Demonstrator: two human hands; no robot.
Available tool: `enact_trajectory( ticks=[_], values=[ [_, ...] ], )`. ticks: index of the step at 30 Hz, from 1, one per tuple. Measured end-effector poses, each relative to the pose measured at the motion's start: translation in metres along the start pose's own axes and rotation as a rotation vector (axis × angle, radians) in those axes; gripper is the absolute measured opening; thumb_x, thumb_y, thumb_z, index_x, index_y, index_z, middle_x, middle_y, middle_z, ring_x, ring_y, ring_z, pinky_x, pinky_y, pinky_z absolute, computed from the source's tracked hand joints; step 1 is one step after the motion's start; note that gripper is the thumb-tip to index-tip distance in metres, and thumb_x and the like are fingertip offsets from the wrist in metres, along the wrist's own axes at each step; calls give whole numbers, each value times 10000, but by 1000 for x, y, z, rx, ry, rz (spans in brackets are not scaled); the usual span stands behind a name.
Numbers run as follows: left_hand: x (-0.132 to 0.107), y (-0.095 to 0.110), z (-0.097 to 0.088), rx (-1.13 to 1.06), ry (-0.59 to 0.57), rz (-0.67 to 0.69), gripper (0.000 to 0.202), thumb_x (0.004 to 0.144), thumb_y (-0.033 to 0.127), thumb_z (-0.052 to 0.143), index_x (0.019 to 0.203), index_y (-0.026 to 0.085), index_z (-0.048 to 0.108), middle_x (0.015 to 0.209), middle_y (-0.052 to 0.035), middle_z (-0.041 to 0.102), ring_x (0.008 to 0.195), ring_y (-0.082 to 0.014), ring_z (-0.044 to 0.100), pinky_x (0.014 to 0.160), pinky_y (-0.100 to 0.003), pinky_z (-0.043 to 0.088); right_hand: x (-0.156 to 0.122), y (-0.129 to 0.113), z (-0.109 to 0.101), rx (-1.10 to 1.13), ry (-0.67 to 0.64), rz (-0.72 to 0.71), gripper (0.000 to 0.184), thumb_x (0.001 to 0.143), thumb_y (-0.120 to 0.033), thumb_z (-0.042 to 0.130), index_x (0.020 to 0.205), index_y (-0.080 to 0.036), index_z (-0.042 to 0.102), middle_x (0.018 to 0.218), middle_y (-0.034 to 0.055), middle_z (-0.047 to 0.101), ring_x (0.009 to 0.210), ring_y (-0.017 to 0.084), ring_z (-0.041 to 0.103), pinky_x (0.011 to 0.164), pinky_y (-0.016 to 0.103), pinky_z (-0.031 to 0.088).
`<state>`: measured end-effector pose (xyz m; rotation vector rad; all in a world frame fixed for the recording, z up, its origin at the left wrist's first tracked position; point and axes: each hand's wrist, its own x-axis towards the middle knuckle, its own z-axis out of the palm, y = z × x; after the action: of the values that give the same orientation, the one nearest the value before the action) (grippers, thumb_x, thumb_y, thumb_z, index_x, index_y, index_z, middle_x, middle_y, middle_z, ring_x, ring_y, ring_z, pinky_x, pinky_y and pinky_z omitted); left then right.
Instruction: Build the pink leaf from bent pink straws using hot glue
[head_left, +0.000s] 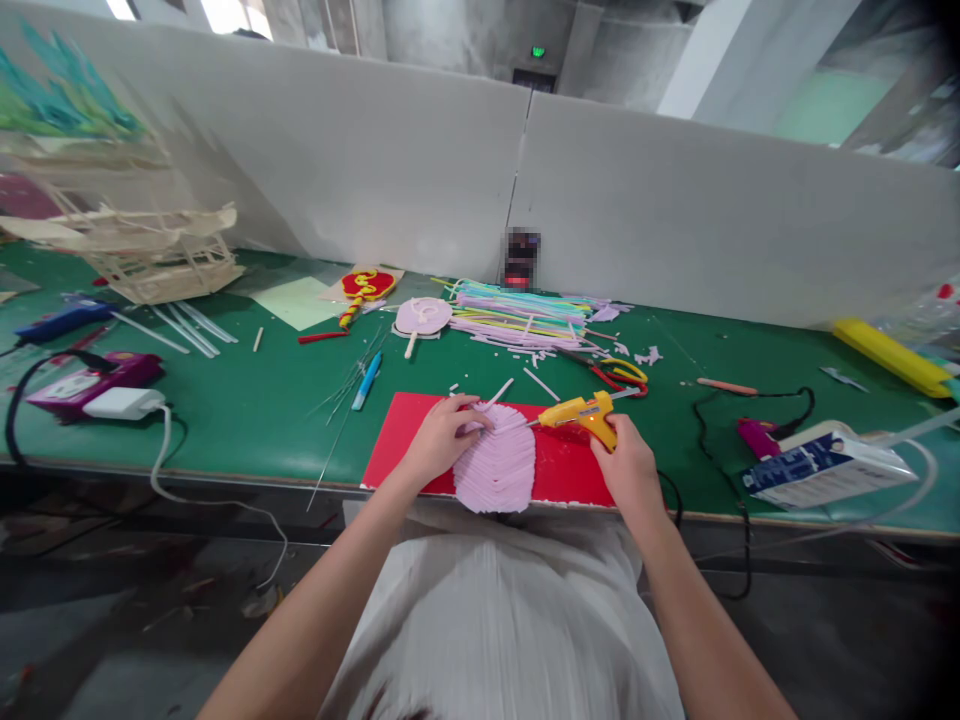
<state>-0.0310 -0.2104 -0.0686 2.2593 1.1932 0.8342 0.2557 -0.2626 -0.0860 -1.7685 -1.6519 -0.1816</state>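
Observation:
A pale pink, rounded piece (496, 465), built of narrow strips in a chevron pattern, lies on a red board (577, 472) at the table's front edge. My left hand (448, 432) rests at its upper left, fingers bent and touching it; the fingertips partly hide what they pinch. My right hand (628, 462) is wrapped around the handle of a yellow glue gun (577, 411). The gun's nozzle points left, at the upper right edge of the pink piece. Just behind the board lie two loose pink strips, one a short strip (540, 383).
Behind the board lie a bundle of coloured strips (517, 318), red-and-yellow scissors (621, 376), a pink round fan shape (423, 317) and a blue pen-like tool (367, 381). A carton (829, 468) and cables are at right, a purple power strip (97, 383) at left.

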Motion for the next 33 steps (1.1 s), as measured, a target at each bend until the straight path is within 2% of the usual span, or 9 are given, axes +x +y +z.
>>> enact_trajectory(
  ticks=[9, 14, 17, 20, 23, 26, 33],
  values=[
    [0, -1, 1, -5, 5, 8, 252, 771, 78, 575, 896, 251, 709, 1256, -49, 551, 1149, -222, 523, 1017, -409, 391, 3, 6, -3, -22, 0, 22, 235, 793, -364, 470, 951, -194, 510, 900, 114, 630, 784, 248, 594, 656, 338, 456],
    [0, -1, 0, -23, 17, 13, 244, 773, 83, 567, 886, 248, 706, 1257, -49, 551, 1159, -221, 518, 1015, -408, 395, 9, 23, -9, -117, 74, 158, 385, 750, -505, 516, 953, -178, 517, 863, 119, 631, 732, 251, 582, 615, 334, 436],
    [-1, -1, 0, -52, 23, 7, 241, 768, 80, 564, 885, 240, 701, 1258, -53, 552, 1172, -221, 514, 1021, -405, 390, 13, 36, -13, -192, 95, 258, 443, 737, -538, 521, 977, -165, 526, 857, 128, 630, 720, 258, 574, 599, 340, 424],
    [-1, 0, -1, -105, 44, 1, 271, 762, 71, 558, 948, 232, 673, 1254, -52, 560, 1192, -205, 502, 1040, -383, 375, 15, 50, -15, -239, 91, 277, 470, 732, -527, 533, 985, -131, 551, 859, 150, 624, 748, 271, 567, 630, 358, 433],
    [-1, 2, -1, -125, 79, -22, 337, 780, 92, 548, 1085, 225, 607, 1213, -46, 593, 1166, -186, 520, 1027, -354, 392, 16, 61, -14, -288, 62, 263, 455, 740, -513, 534, 915, -99, 600, 819, 166, 610, 755, 280, 555, 676, 386, 442],
    [0, 6, -1, -74, 104, -23, 366, 792, 95, 532, 1135, 216, 572, 1192, -48, 604, 1142, -182, 534, 1015, -341, 405, 13, 67, -13, -332, 54, 253, 468, 756, -539, 517, 882, -105, 637, 801, 156, 596, 742, 279, 539, 679, 404, 443],
    [16, 6, -10, 206, 100, -27, 227, 835, 127, 499, 970, 200, 665, 1196, -81, 598, 1137, -224, 542, 1009, -398, 402, 10, 68, -14, -360, 53, 258, 525, 773, -577, 495, 929, -104, 660, 839, 158, 582, 763, 280, 527, 684, 410, 438]
  ],
)
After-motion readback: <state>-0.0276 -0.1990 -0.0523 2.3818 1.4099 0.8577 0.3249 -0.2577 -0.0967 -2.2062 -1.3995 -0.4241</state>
